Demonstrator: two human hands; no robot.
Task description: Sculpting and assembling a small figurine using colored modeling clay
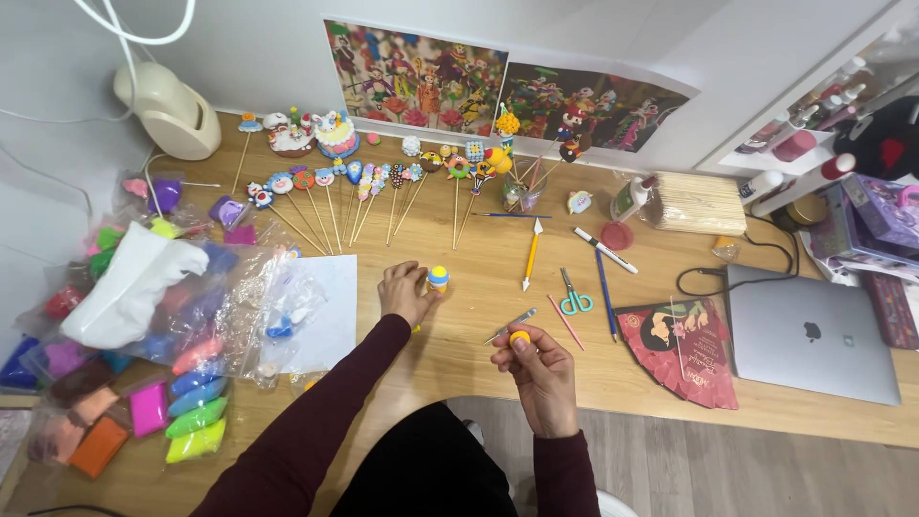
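- Your left hand (404, 293) is resting on the wooden desk (459, 335), fingers curled narrow around a small clay figure (437, 279) with a yellow top, a blue band and a pale base; the figure is standing upright at your fingertips, just right of the white paper sheet (325, 306).
- Your right hand (541, 373) is hovering above the desk's near edge, fingers pinched together on a small orange clay ball (520, 337) at the thumb and forefinger.
- A slim metal sculpting tool (509, 325) is showing just past that ball; you are either holding it in the same hand or it is lying on the desk behind, and the view is not settling which.
- Teal-handled scissors (574, 299) and a pink stick (565, 321) are lying near, to the right of your right hand.
- A yellow-handled craft knife (531, 254) is lying beyond the figure, pointing away from you.
- A row of finished clay figures on sticks (383, 191) is fanning out along the far side of the desk.
- Bags of coloured clay (172, 383) are piling up at your left, with a white lump (129, 287) on top.
- A red folding fan (684, 349) and a closed grey laptop (814, 335) are sitting well to your right.
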